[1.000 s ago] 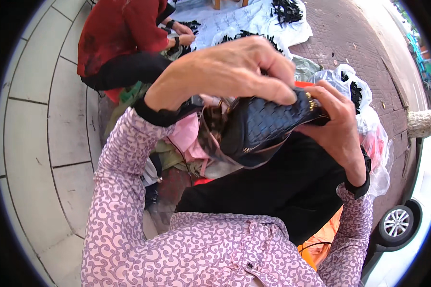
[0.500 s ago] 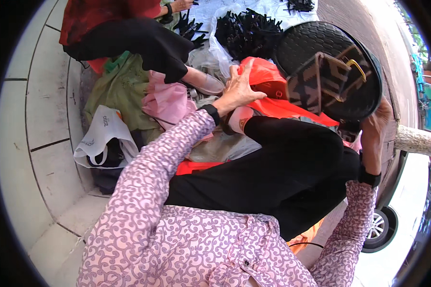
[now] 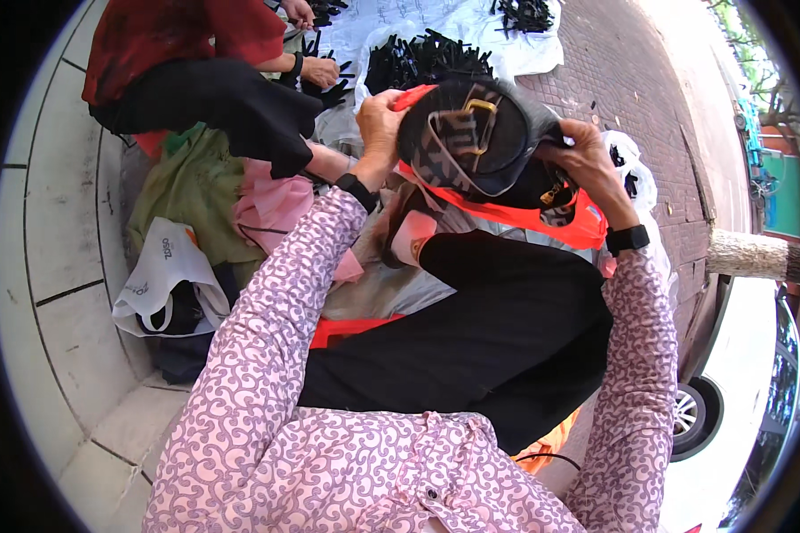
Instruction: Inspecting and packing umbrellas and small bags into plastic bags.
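Observation:
A black, rounded, bag-like thing (image 3: 476,147) with a camouflage-like patterned strap and a gold-coloured buckle is held up in front of me, somewhat blurred. My right hand (image 3: 591,164) pinches its dark edge on the right. At its left side, my left hand (image 3: 380,133) is closed on the rim of a red plastic bag (image 3: 596,226); part of that grip is hidden. The red plastic spreads beneath the black thing, above my bent knee. More dark pieces with gold-coloured parts (image 3: 556,197) lie in the red plastic.
A co-worker in red (image 3: 240,35) sits at the upper left, hands on black strips. Heaped black strips (image 3: 427,60) lie on a white sheet (image 3: 542,44). A white carrier bag (image 3: 169,271) and green cloth (image 3: 182,191) are left; a tree trunk (image 3: 756,253) and white car (image 3: 742,373) right.
The black thing has come left and tilted, from beside my right knee to between my hands. My left hand, open before, has closed on the red plastic; my right hand has moved up and left.

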Demonstrator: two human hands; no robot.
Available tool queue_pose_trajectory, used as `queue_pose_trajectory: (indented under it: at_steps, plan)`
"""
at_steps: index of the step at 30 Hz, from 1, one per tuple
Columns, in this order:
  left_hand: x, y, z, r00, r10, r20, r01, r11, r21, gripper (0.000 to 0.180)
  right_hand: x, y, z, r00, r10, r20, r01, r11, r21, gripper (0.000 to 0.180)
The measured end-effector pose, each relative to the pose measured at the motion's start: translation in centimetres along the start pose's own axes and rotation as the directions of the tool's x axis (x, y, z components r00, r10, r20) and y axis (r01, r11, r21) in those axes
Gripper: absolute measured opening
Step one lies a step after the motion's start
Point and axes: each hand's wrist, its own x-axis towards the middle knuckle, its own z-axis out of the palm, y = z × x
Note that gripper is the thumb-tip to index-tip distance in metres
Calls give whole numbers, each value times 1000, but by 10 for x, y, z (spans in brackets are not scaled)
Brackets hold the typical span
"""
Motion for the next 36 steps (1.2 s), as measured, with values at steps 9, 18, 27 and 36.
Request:
queue_pose_trajectory:
  at_steps: [9,18,27,36]
  plan:
    - [-2,11,-15,996,-20,82,40,966,-255,18,0,66,16,989,-128,76,142,652,-745,22]
    - [-16,57,-22,864,-215,455,412,821,-394,20,19,56,33,989,98,109,-52,932,-360,43]
    - [-7,48,-30,850,-243,467,450,796,-406,17,5,61,9,981,-93,-171,-68,658,-750,43]
    - [-13,49,-38,833,-304,463,492,791,-365,14,-20,122,-26,860,367,-356,-509,675,-534,23]
